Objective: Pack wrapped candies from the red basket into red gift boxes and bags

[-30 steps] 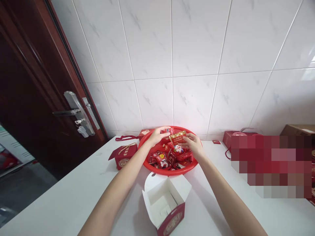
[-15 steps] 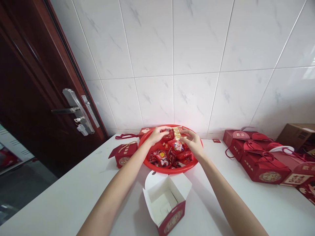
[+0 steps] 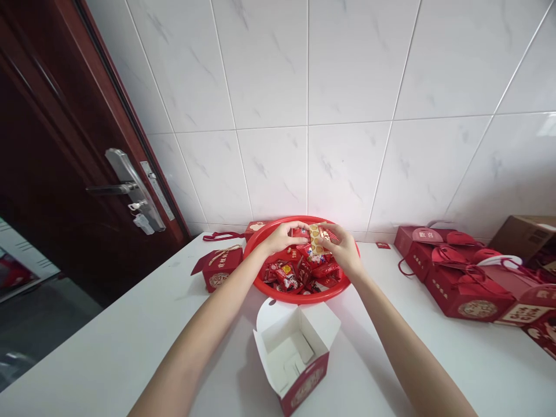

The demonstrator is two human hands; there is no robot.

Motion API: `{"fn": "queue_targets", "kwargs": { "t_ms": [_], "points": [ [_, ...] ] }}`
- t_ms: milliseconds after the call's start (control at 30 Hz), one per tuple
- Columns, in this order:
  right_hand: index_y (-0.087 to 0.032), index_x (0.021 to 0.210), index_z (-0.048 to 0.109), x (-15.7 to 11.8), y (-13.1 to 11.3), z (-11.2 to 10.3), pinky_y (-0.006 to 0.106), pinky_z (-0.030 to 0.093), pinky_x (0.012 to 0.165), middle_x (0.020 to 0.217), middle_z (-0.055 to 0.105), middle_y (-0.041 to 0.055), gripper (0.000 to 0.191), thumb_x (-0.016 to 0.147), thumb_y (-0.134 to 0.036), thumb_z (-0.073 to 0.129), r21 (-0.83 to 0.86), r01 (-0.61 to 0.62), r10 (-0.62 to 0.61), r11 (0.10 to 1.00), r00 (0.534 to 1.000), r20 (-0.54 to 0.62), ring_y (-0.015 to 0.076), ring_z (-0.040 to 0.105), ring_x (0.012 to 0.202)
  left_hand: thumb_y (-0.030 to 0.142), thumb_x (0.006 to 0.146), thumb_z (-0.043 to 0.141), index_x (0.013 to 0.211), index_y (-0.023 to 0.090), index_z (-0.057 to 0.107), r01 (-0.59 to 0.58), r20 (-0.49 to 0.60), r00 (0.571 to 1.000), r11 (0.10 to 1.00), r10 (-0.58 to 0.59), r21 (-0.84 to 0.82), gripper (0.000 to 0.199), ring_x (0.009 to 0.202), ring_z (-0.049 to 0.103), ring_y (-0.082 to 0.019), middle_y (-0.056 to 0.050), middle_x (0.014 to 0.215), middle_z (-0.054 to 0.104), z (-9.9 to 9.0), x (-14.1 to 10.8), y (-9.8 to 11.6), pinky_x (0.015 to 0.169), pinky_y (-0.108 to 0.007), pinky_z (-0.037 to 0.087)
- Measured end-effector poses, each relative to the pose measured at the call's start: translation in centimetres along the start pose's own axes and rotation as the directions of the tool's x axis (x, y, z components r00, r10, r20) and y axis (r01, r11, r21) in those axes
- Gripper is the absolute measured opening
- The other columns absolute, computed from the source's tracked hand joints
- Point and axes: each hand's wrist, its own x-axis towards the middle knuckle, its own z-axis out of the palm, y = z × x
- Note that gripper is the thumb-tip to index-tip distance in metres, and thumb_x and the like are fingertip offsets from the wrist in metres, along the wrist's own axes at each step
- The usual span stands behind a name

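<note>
A red plastic basket (image 3: 295, 299) on the white table holds several red wrapped snack packets (image 3: 287, 277). Over the back of the basket, my right hand (image 3: 341, 246) grips a packet with a gold pattern (image 3: 317, 238). My left hand (image 3: 283, 237) is closed on a red packet (image 3: 300, 233) right beside it, its fingertips close to the gold-patterned one. In front of the basket stands an open box (image 3: 291, 359), white inside and red outside, with its flaps up and nothing in it.
Closed red gift boxes (image 3: 469, 295) stand at the right, near a brown carton (image 3: 519, 240). Another red box (image 3: 219, 267) sits left of the basket. A tiled wall rises behind; a dark door (image 3: 52, 145) is at the left.
The gold-patterned packet has shifted slightly to the right and turned a little in my right hand. My left hand is nearly where it was. The whole view has shifted slightly.
</note>
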Motion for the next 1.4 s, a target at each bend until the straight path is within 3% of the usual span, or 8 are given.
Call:
{"fn": "queue_targets", "kwargs": {
  "t_ms": [100, 233, 400, 600, 767, 1033, 1267, 1400],
  "points": [
    [-0.023, 0.108, 0.067, 0.1, 0.2, -0.3, 0.04, 0.061, 0.076, 0.12, 0.07, 0.0105, 0.052, 0.061, -0.038, 0.082, 0.035, -0.072, 0.075, 0.997, 0.992, -0.103, 0.028, 0.071, 0.098, 0.036, 0.084, 0.069, 0.127, 0.022, 0.066, 0.069, -0.015, 0.998, 0.992, -0.068, 0.101, 0.045, 0.105, 0.069, -0.024, -0.007, 0.122, 0.071, 0.1, 0.2, -0.3, 0.095, -0.038, 0.053],
    [-0.024, 0.111, 0.064, -0.2, -0.3, -0.3, 0.04, 0.062, 0.072, 0.113, 0.073, 0.0088, 0.058, 0.057, -0.035, 0.084, 0.142, -0.104, 0.123, 0.984, 0.983, -0.135, 0.0276, 0.072, 0.093, 0.02, 0.085, 0.056, 0.14, 0.021, 0.057, 0.215, -0.174, 0.97, 0.937, -0.171, 0.276, 0.055, 0.117, 0.064, -0.025, -0.009, 0.139, 0.063, -0.6, 0.7, -2.2, 0.1, -0.035, 0.05],
    [-0.019, 0.089, 0.07, -0.5, -1.2, 0.1, 0.04, 0.06, 0.071, 0.095, 0.076, 0.0082, 0.039, 0.055, -0.034, 0.083, 0.169, -0.142, 0.152, 0.975, 0.987, -0.052, 0.0283, 0.072, 0.083, 0.012, 0.069, 0.065, 0.11, 0.019, 0.075, 0.3, -0.192, 0.953, 0.83, -0.235, 0.47, 0.042, 0.119, 0.063, -0.03, -0.012, 0.125, 0.071, -1.8, 0.4, -3.5, 0.1, -0.034, 0.048],
    [-0.021, 0.08, 0.066, -0.5, -1.3, 0.2, 0.036, 0.057, 0.066, 0.076, 0.074, 0.0015, 0.029, 0.055, -0.032, 0.077, 0.211, -0.153, 0.179, 0.965, 0.978, -0.11, 0.0233, 0.07, 0.071, 0.013, 0.067, 0.069, 0.106, 0.02, 0.076, 0.226, 0.009, 0.959, 0.78, -0.284, 0.584, 0.04, 0.106, 0.067, -0.028, -0.009, 0.113, 0.074, -0.4, 0.4, -2.1, 0.09, -0.031, 0.049],
    [-0.022, 0.081, 0.064, -0.3, -1.1, 0.2, 0.033, 0.056, 0.059, 0.071, 0.072, -0.0007, 0.026, 0.058, -0.029, 0.073, 0.209, -0.169, 0.19, 0.963, 0.978, -0.085, 0.0209, 0.067, 0.063, 0.02, 0.056, 0.083, 0.119, 0.024, 0.07, 0.193, 0.178, 0.917, 0.788, -0.357, 0.585, 0.064, 0.1, 0.067, -0.027, -0.005, 0.116, 0.072, 0.7, 0.2, -1.8, 0.077, -0.028, 0.048],
    [-0.02, 0.079, 0.065, -0.6, -1.6, 0.4, 0.032, 0.056, 0.06, 0.072, 0.073, 0.0006, 0.024, 0.058, -0.03, 0.074, 0.23, -0.175, 0.189, 0.957, 0.981, -0.041, 0.0205, 0.067, 0.064, 0.029, 0.063, 0.083, 0.08, 0.02, 0.076, 0.158, 0.325, 0.884, 0.87, -0.336, 0.468, 0.02, 0.075, 0.063, -0.018, 0.0, 0.077, 0.072, 0.8, 0.4, -1.9, 0.066, -0.025, 0.043],
    [-0.02, 0.078, 0.069, -0.7, -1.7, 0.4, 0.033, 0.057, 0.062, 0.075, 0.075, 0.002, 0.024, 0.062, -0.036, 0.076, 0.255, -0.197, 0.21, 0.947, 0.977, -0.025, 0.0226, 0.07, 0.068, 0.055, 0.073, 0.072, 0.082, 0.016, 0.072, 0.098, 0.124, 0.982, 0.951, -0.139, 0.294, 0.041, 0.073, 0.058, -0.017, -0.003, 0.079, 0.069, -0.4, 0.6, -1.5, 0.068, -0.028, 0.043],
    [-0.019, 0.081, 0.072, -0.7, -1.8, 0.3, 0.033, 0.058, 0.061, 0.075, 0.076, 0.0031, 0.03, 0.06, -0.038, 0.08, 0.253, -0.225, 0.225, 0.941, 0.974, 0.031, 0.0229, 0.07, 0.068, 0.061, 0.074, 0.07, 0.076, 0.016, 0.064, 0.038, -0.019, 0.999, 0.981, -0.035, 0.193, 0.045, 0.075, 0.057, -0.016, -0.002, 0.077, 0.065, -0.3, 0.7, -1.0, 0.072, -0.028, 0.045]
  ]
}}
